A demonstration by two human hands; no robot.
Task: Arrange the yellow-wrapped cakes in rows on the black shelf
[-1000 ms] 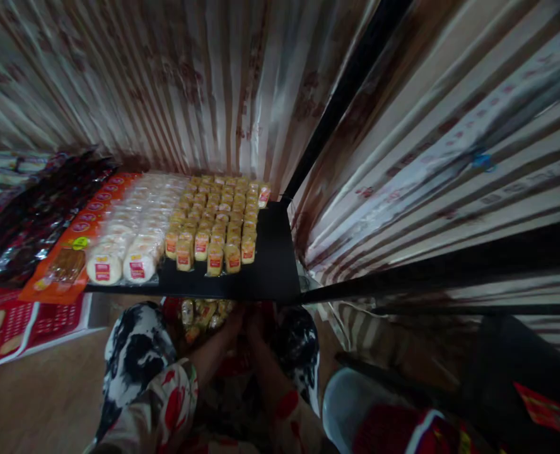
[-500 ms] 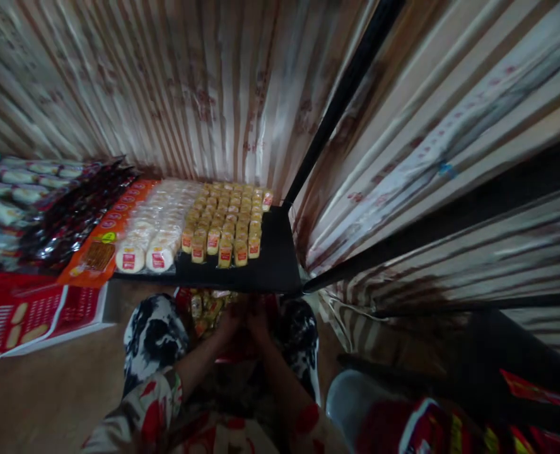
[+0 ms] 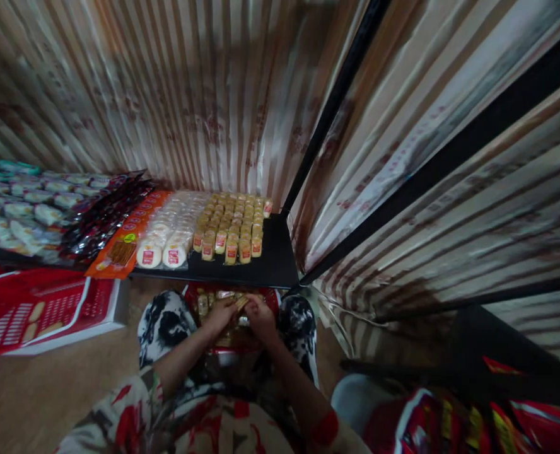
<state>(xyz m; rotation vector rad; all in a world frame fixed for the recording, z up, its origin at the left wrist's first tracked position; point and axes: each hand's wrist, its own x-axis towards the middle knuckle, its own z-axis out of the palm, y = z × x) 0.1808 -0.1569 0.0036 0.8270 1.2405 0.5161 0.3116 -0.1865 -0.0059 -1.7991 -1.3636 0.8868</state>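
My left hand point(image 3: 222, 312) and my right hand point(image 3: 261, 315) meet over a red box point(image 3: 273, 297) of small yellow snack packs held between my knees. Both hands have their fingers closed on a few of those yellow packs point(image 3: 240, 304). Just beyond the box lies a black shelf point(image 3: 273, 261) with rows of the same yellow packs point(image 3: 233, 224), round white packs point(image 3: 164, 243) and orange packs point(image 3: 119, 246).
Dark red bags point(image 3: 100, 214) and pale wrapped snacks point(image 3: 19, 208) fill the shelf to the left. A red and white carton point(image 3: 38, 309) lies on the wooden floor. Striped curtains and black shelf posts point(image 3: 337, 101) close in the back and right. Red packets point(image 3: 450, 416) sit lower right.
The view has pulled back and tilted, so the shelf looks smaller and farther. My hands have come up out of the box, now visibly pinching yellow packs.
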